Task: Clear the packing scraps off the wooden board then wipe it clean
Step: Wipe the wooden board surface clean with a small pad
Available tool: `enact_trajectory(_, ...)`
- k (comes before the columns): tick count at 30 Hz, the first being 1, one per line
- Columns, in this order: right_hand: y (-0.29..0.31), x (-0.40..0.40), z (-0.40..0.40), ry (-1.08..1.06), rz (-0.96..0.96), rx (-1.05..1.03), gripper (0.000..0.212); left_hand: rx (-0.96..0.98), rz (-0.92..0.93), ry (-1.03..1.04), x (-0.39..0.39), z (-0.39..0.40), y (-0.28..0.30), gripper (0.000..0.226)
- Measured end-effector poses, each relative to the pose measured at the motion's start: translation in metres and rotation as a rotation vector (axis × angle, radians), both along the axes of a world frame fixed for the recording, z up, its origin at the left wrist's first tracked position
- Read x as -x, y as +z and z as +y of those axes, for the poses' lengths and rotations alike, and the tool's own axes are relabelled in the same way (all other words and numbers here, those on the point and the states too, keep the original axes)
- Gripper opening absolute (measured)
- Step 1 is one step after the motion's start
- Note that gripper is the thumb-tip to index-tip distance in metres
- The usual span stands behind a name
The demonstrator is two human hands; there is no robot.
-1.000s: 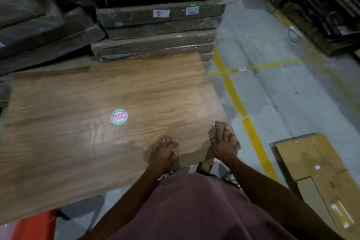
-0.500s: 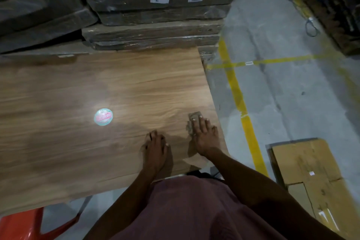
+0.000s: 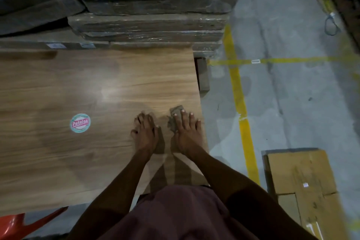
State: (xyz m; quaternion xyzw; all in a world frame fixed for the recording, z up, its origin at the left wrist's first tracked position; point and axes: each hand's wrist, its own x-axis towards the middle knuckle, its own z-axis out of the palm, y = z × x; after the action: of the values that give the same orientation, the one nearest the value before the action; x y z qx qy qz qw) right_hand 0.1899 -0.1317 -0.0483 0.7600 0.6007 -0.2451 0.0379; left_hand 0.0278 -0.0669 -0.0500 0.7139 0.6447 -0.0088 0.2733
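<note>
A large wooden board point(image 3: 78, 87) fills the left and middle of the view, with a round green and pink sticker point(image 3: 80, 123) on it. My right hand point(image 3: 187, 130) lies flat near the board's right edge, its straight fingers pressing a small grey-brown rag point(image 3: 176, 112) onto the wood. Only the rag's far end and left side show past the fingers. My left hand point(image 3: 145, 132) rests palm down on the board just left of it, fingers spread and nothing under them. No loose scraps show on the visible board surface.
Wrapped stacks of flat packages point(image 3: 152, 11) rise right behind the board. To the right is grey concrete floor with yellow lines point(image 3: 236, 91). Flattened cardboard point(image 3: 300, 177) lies on the floor at lower right. An orange object point(image 3: 17, 224) pokes out at lower left.
Both hands have slid forward over the board, away from its near edge. My right hand went from gripping the rag at the near right corner to pressing it flat farther up.
</note>
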Motion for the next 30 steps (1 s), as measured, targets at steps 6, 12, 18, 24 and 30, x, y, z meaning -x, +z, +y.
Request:
enact_trajectory(6,-0.011,-0.043,0.030,-0.245,-0.048,-0.025,0.074,-0.010,0.018,0.059,0.001,0.031,0.003,0.070)
enact_trajectory(12,-0.016,-0.034,0.061,0.040,0.035,-0.151,0.077,-0.049,0.172,-0.079,0.006,0.030,-0.010,0.090)
enact_trajectory(18,-0.023,-0.055,0.089,0.066,-0.021,-0.197,0.074,-0.015,0.212,-0.125,0.007,0.035,-0.014,0.091)
enact_trajectory(24,-0.019,-0.046,0.137,-0.311,-0.035,-0.141,0.075,0.006,0.217,-0.142,0.009,0.036,-0.015,0.092)
enact_trajectory(30,-0.024,-0.065,0.172,0.238,-0.039,-0.225,0.070,0.132,0.184,-0.217,0.014,0.048,-0.013,0.114)
